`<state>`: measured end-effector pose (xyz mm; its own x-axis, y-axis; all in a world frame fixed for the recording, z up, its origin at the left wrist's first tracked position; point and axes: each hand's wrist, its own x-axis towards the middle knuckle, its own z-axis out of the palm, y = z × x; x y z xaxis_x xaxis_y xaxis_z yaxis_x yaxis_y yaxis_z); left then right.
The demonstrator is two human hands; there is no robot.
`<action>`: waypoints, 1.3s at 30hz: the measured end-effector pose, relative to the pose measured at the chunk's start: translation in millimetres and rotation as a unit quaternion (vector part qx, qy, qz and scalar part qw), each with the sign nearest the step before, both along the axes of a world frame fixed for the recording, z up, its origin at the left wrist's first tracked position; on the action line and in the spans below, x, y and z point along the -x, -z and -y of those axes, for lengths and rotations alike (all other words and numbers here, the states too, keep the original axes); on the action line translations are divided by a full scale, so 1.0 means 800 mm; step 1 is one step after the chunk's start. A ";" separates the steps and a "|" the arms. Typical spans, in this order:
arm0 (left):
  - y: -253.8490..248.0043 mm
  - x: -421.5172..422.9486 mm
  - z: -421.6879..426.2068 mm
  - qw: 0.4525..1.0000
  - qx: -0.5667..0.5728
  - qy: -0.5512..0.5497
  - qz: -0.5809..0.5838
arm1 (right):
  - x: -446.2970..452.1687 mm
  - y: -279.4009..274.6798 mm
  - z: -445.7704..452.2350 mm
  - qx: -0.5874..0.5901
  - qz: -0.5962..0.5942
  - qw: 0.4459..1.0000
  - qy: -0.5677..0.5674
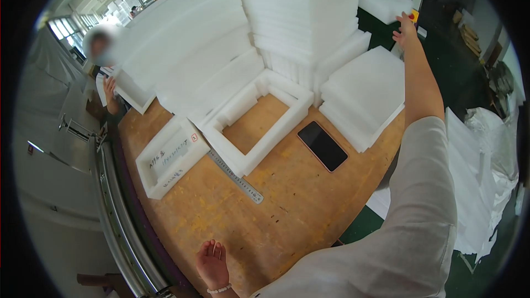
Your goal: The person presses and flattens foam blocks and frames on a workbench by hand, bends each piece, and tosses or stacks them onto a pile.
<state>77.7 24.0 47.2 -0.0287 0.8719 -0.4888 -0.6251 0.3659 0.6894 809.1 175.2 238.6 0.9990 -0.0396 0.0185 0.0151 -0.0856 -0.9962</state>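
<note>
My right hand (406,31) reaches out to the far right, its fingers apart, at a red button on a yellow box (413,16). Whether a fingertip touches the button is too small to tell. Low over the wooden table (298,209) is my left hand (212,262), palm up with loosely curled fingers and nothing in it. Between the hands lie a black phone (322,146), a steel ruler (237,177), a white foam frame (265,152) and a foam tray with handwriting (171,160).
Tall stacks of white foam (298,16) stand at the back of the table. More foam sheets (361,96) lie at the right. Metal rollers (118,209) run along the left edge. Two people are beyond the table; one holds a foam tray (130,91).
</note>
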 end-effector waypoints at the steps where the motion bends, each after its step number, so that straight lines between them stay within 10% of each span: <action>1: -0.002 -0.001 -0.001 1.000 0.002 -0.004 -0.004 | 0.002 -0.001 0.002 0.111 0.007 0.994 -0.019; 13: -0.006 -0.021 -0.009 0.992 -0.091 0.065 0.062 | 0.067 -0.059 0.085 0.144 0.144 0.863 -0.462; 18: -0.094 -0.038 0.008 0.965 -0.242 0.061 -0.081 | 0.326 -0.104 0.114 0.153 0.417 0.460 -0.769; 23: -0.249 -0.036 0.058 0.608 -0.655 0.270 -0.358 | 0.488 -0.113 0.201 0.059 0.471 0.097 -0.875; 26: -0.287 -0.053 0.111 0.595 -0.740 0.111 -0.294 | 0.522 -0.138 0.231 0.033 0.567 -0.018 -0.823; 31: -0.297 -0.041 0.155 0.582 -0.749 0.071 -0.309 | 0.536 -0.113 0.281 -0.086 0.559 0.176 -0.806; 39: -0.284 -0.022 0.215 0.621 -0.729 0.072 -0.278 | 0.556 -0.088 0.327 -0.061 0.525 0.171 -0.832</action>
